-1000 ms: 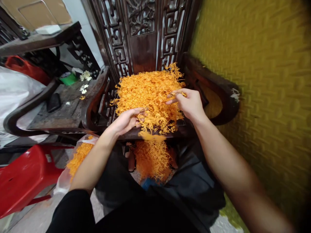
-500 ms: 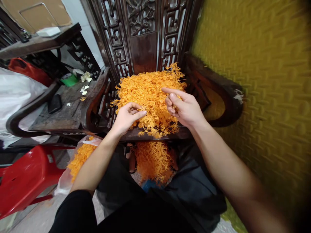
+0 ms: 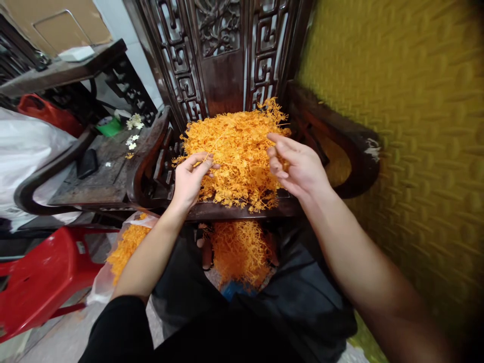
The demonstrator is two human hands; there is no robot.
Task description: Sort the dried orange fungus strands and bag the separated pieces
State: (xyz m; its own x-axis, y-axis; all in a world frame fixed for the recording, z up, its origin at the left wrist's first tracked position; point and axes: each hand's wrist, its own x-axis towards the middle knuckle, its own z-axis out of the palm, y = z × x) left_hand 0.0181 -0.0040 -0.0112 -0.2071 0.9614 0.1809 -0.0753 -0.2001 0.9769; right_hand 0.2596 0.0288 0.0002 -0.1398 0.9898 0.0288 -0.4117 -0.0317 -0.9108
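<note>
1. Yellow textured wall (image 3: 408, 101) fills the right side of my view, beside the dark carved chair back (image 3: 223, 80) and a curved armrest (image 3: 357, 161).
2. On the chair seat (image 3: 204, 212) I see the orange pile (image 3: 238, 146), a tangle of thin, branching pieces that reaches the front edge, between my two hands.
3. My left hand (image 3: 187, 181) is at the pile's left side, thumb and forefinger pinched together on what looks like a thin orange strand (image 3: 216, 143); it is too fine for me to be certain.
4. My right hand (image 3: 300, 166) hovers at the pile's right side with its fingers curled and the forefinger reaching furthest. I cannot tell whether it grips anything.
5. Below the seat, between the legs, I make out a lower orange heap (image 3: 240, 252) with something blue (image 3: 234, 291) at its near end.
6. Left of the legs, more orange pieces (image 3: 128, 247) lie in a whitish plastic bag (image 3: 102, 286), next to a red plastic seat (image 3: 41, 277).
7. Over on the left wooden surface (image 3: 102, 189), I see a green roll (image 3: 109, 127), small pale flower-shaped pieces (image 3: 132, 140) and a flat black object (image 3: 87, 164).
</note>
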